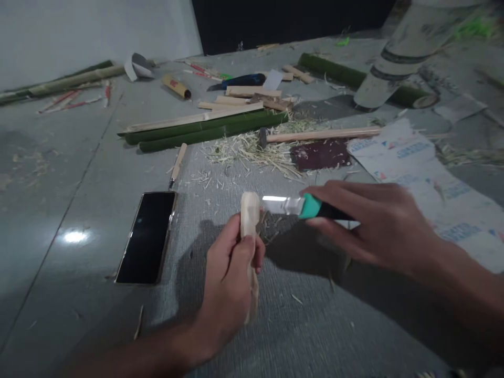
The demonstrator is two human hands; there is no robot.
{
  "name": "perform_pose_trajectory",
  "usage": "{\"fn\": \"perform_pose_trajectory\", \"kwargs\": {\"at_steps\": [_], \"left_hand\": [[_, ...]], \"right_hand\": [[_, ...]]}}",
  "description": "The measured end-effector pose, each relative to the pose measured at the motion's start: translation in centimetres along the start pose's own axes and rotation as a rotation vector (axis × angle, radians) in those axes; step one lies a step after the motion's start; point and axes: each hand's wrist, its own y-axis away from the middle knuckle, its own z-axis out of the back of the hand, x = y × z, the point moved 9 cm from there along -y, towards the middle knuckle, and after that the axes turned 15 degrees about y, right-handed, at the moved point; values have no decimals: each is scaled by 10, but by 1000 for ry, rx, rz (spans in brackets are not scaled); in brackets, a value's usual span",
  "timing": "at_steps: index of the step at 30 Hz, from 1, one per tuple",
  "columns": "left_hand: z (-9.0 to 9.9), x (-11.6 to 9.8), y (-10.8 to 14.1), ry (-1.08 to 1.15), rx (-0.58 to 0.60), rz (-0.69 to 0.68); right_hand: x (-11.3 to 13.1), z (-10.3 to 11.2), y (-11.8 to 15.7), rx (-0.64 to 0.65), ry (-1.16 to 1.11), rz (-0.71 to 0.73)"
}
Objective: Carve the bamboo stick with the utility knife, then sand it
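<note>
One wooden piece (249, 210) pinched in left hand (228, 278), knife (310, 206) pinched in right hand (378, 226), blade (274, 205) just beside the piece

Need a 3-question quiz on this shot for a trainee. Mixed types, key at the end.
1. Open: What do the left hand and the right hand each hold?

2. True or false: The screen of the phone is dark.

3. Multiple choice: Where is the main heap of pale shavings?
A) On top of the phone
B) On the floor, beyond the hands
C) In the left hand

Key:
1. Left: a pale carved piece. Right: a knife with a teal and black handle, blade out.
2. True.
3. B
</note>
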Motion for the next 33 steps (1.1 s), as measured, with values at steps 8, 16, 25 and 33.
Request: {"fn": "perform_pose_trajectory", "kwargs": {"at_steps": [8, 16, 25, 33], "left_hand": [[-1, 4, 1, 47, 13, -40], [-5, 0, 3, 37, 41, -75], [-4, 0, 5, 21, 36, -78], [-3, -2, 3, 46, 27, -92]], "right_hand": [[18, -20, 3, 142, -116, 112], [22, -20, 4, 149, -109, 119], [26, -6, -2, 57, 77, 117], [28, 0, -5, 17, 142, 95]]}}
